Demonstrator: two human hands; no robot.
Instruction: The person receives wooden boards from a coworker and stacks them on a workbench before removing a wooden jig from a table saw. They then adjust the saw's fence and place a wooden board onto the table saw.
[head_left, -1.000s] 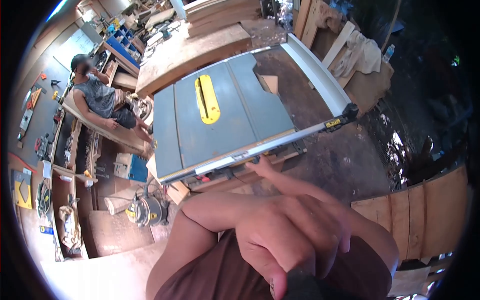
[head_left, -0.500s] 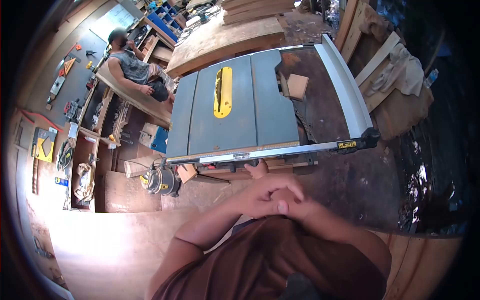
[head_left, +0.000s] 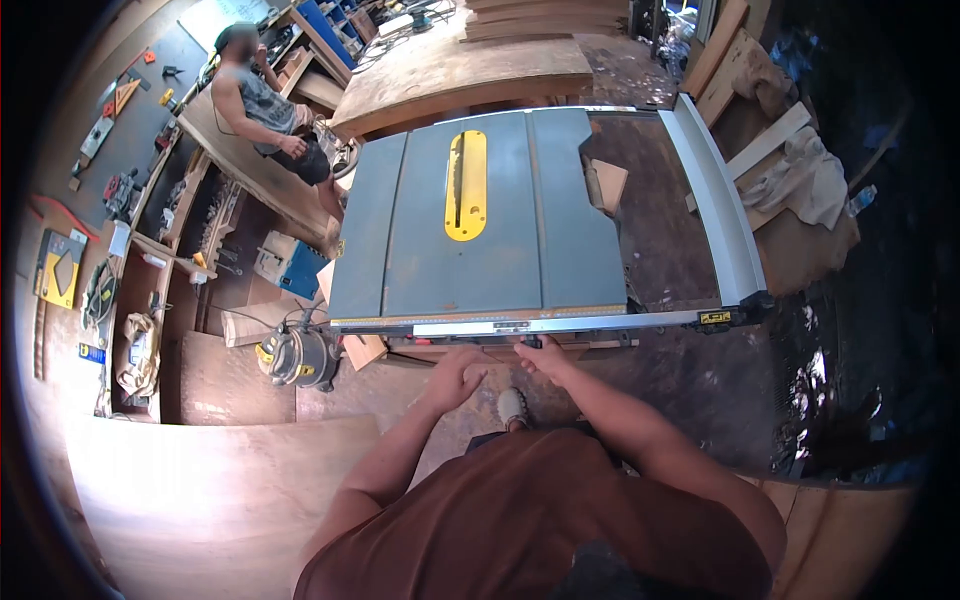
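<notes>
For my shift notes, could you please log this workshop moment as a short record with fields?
Setting: wood workshop, head view
Main thing: grey table saw with yellow throat plate
Left hand: below the saw's front rail, grip unclear
Right hand: at the front rail's underside, grip hidden
On the extension: small wooden block, beside white fence
Floor: yellow-grey shop vacuum
Nearby: seated person, back left

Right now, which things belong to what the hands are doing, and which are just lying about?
In use: grey table saw with yellow insert; its front rail; left hand; right hand.

Lying about: small wooden block; yellow shop vacuum; white cloth; blue box.
</notes>
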